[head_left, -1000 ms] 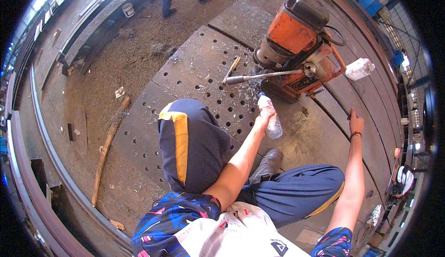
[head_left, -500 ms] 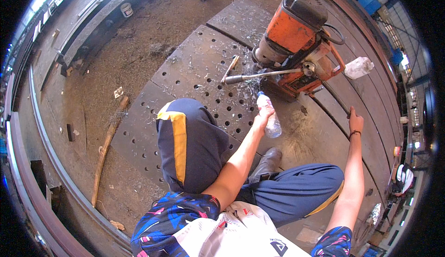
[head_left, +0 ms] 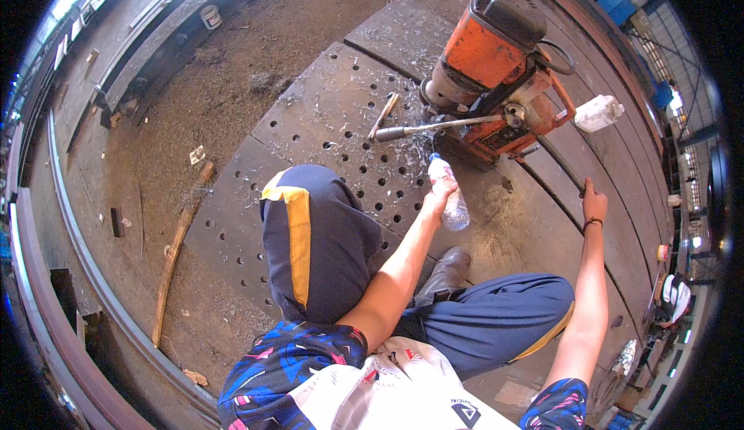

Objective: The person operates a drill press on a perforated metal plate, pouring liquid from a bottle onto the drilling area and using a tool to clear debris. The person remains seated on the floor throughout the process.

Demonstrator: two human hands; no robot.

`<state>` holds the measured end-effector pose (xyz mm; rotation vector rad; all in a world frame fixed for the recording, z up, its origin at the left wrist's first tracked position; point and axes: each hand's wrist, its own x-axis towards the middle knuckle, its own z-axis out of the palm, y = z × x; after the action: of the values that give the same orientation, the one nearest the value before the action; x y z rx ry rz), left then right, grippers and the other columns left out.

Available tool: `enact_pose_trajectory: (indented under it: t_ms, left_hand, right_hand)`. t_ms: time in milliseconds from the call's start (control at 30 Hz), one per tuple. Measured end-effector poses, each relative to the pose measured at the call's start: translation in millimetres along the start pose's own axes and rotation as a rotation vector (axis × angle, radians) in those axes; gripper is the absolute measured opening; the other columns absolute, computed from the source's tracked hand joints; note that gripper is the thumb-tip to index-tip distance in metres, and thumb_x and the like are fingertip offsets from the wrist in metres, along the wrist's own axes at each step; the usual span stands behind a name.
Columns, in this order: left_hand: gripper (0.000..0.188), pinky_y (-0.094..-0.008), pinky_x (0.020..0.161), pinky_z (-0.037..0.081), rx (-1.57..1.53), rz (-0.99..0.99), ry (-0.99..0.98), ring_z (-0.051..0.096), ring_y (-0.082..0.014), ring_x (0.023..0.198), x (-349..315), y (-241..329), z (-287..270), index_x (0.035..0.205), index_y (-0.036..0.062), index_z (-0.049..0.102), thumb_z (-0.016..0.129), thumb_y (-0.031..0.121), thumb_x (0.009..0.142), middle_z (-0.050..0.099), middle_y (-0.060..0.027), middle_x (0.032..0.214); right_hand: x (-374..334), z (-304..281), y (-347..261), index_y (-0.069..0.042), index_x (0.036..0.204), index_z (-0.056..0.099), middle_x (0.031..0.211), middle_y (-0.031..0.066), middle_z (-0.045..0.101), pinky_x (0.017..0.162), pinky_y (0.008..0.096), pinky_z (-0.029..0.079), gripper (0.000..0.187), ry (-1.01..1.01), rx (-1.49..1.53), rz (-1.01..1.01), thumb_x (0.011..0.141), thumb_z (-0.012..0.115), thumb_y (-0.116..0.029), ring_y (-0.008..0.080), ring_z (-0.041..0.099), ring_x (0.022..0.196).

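Observation:
My left hand (head_left: 442, 193) is closed around a clear plastic bottle (head_left: 457, 214) with a blue cap or nozzle. The bottle tilts with its top toward the foot of an orange magnetic drill (head_left: 487, 48) that stands on the steel plate. My right hand (head_left: 594, 201) grips the end of a dark feed handle (head_left: 559, 162) of the drill, at arm's length to the right. Another feed handle (head_left: 418, 128) with a black grip points left across the plate. The drill's cutter tip is hidden behind the machine's body and handles.
Metal shavings lie over the perforated steel plate (head_left: 298, 158). An angled strip (head_left: 384, 116) rests near the left handle. Right of the drill lies a whitish plastic container (head_left: 599, 113). A wooden stick (head_left: 182, 248) and a white bucket (head_left: 211, 17) are on the dirt floor at left.
Both hands keep their grips and hardly move; the bottle stays at the drill's foot. At the top edge, another person's foot has shifted right and farther out of view.

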<state>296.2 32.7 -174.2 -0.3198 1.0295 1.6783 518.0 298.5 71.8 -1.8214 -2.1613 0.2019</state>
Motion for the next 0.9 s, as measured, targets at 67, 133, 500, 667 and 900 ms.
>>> enact_pose_trajectory:
  t_ms: [67, 133, 500, 667, 900]
  left_hand:
    - [0.056, -0.0386, 0.073, 0.052, 0.003, 0.01, 0.0, 0.065, -0.0215, 0.081, -1, 0, 1, 0.119, 0.0026, 0.057, 0.075, 0.035, 0.077, 0.066, -0.008, 0.098]
    - [0.056, -0.0386, 0.074, 0.052, 0.002, 0.035, -0.002, 0.065, -0.0215, 0.082, 1, -1, 1, 0.12, 0.0026, 0.056, 0.075, 0.035, 0.078, 0.066, -0.0081, 0.099]
    - [0.063, -0.041, 0.079, 0.051, -0.048, 0.014, -0.083, 0.065, -0.0236, 0.091, 21, -11, -7, 0.124, 0.0008, 0.054, 0.077, 0.033, 0.075, 0.065, -0.0117, 0.109]
    - [0.062, -0.0406, 0.08, 0.051, -0.024, -0.004, -0.065, 0.065, -0.0233, 0.092, 21, -13, -7, 0.123, 0.0008, 0.055, 0.077, 0.034, 0.075, 0.065, -0.0119, 0.108]
    - [0.067, -0.042, 0.08, 0.053, -0.023, -0.005, -0.053, 0.065, -0.0243, 0.093, 16, -9, -6, 0.127, -0.0001, 0.051, 0.078, 0.033, 0.076, 0.064, -0.0125, 0.11]
  right_hand:
    - [0, -1, 0, 0.001, 0.086, 0.073, 0.087, 0.0267, 0.068, 0.083, 0.0422, 0.047, 0.063, -0.003, -0.006, -0.004, 0.085, 0.053, -0.058, 0.0385, 0.066, 0.088]
    - [2, 0, 2, 0.001, 0.088, 0.073, 0.088, 0.0271, 0.068, 0.084, 0.0424, 0.047, 0.062, 0.009, -0.002, -0.006, 0.085, 0.053, -0.058, 0.0388, 0.066, 0.089]
    - [3, 1, 1, -0.001, 0.089, 0.074, 0.089, 0.0263, 0.068, 0.084, 0.0419, 0.048, 0.061, 0.033, -0.009, -0.003, 0.085, 0.053, -0.058, 0.0377, 0.066, 0.091]
    - [-1, -2, -2, -0.001, 0.087, 0.074, 0.086, 0.0255, 0.068, 0.082, 0.0409, 0.048, 0.061, 0.016, -0.004, -0.001, 0.085, 0.053, -0.058, 0.0371, 0.067, 0.088]
    - [2, 0, 1, -0.001, 0.086, 0.074, 0.084, 0.024, 0.069, 0.081, 0.0406, 0.048, 0.062, 0.025, 0.004, -0.016, 0.085, 0.052, -0.059, 0.0361, 0.067, 0.087]
